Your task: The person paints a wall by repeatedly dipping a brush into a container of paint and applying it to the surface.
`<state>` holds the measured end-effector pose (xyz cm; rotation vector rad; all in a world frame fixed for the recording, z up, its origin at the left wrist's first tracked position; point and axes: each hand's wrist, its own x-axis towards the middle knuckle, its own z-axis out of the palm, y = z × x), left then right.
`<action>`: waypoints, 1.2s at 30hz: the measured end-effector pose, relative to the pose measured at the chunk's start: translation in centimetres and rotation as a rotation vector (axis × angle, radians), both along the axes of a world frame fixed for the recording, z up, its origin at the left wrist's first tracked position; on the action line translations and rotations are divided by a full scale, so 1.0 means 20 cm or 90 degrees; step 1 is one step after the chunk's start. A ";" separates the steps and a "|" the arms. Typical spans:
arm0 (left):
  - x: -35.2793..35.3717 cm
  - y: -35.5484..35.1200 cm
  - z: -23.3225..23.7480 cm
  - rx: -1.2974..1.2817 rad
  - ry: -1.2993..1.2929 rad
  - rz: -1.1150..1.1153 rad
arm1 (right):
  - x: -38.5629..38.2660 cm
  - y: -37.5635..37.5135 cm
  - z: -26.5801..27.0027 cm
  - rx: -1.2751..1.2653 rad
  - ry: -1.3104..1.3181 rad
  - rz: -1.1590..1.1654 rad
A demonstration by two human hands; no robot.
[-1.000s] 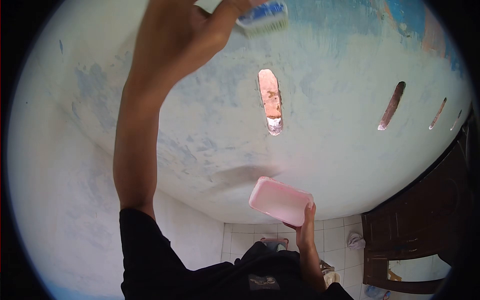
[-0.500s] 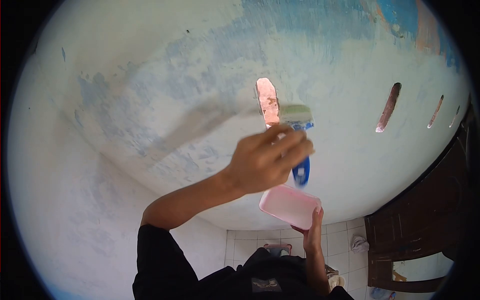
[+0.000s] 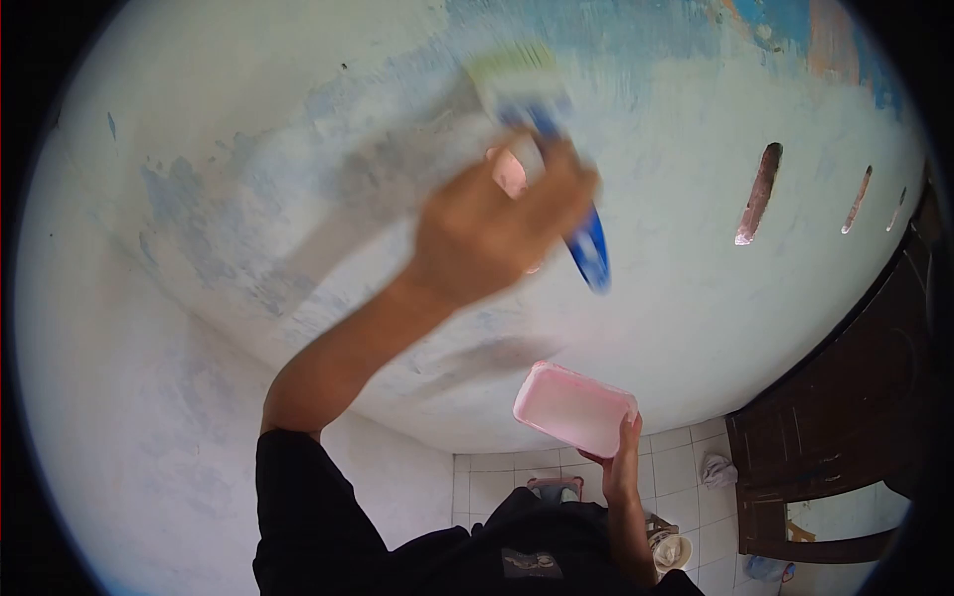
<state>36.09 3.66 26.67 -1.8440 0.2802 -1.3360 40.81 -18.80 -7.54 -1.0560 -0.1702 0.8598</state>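
Observation:
My left hand [image 3: 507, 219] is raised in front of the wall [image 3: 666, 298], its fingers closed round the blue handle of a wide paintbrush [image 3: 589, 248]. Pale, yellowish bristles point up at a patchy blue-grey area of the wall; hand and brush are a little blurred. Lower down, my right hand [image 3: 623, 457] grips a pink plastic tub [image 3: 566, 437] by its right end, thumb over the rim and fingers beneath. Whitish paint or liquid shows inside the tub, which is tilted toward the camera.
Slot openings pierce the wall, one partly behind my left hand and a larger slot [image 3: 760, 194] on the right. A dark wooden cabinet [image 3: 795, 447] stands at the right. On the tiled floor [image 3: 696, 497] lie a crumpled cloth [image 3: 717, 471] and a whitish container [image 3: 672, 551].
My left hand has moved the paintbrush up and to the left along the wall, out from above the tub. My right hand and the tub have stayed nearly still.

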 end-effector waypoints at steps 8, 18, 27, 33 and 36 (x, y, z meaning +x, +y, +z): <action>-0.01 -0.15 -0.34 -0.499 0.333 -0.128 | 0.03 -0.05 0.00 -0.003 -0.025 -0.027; -0.01 0.03 0.22 -0.086 -0.067 -0.210 | 0.03 -0.06 -0.03 -0.016 -0.003 -0.042; -0.09 -0.08 -0.66 -0.528 0.371 -0.147 | 0.04 -0.07 -0.02 -0.034 -0.010 -0.034; -0.08 0.01 -0.02 -0.387 0.053 -0.276 | 0.05 -0.05 -0.02 -0.017 -0.021 -0.019; -0.03 0.04 0.15 -0.122 -0.087 -0.242 | 0.05 -0.05 -0.05 -0.011 -0.023 -0.007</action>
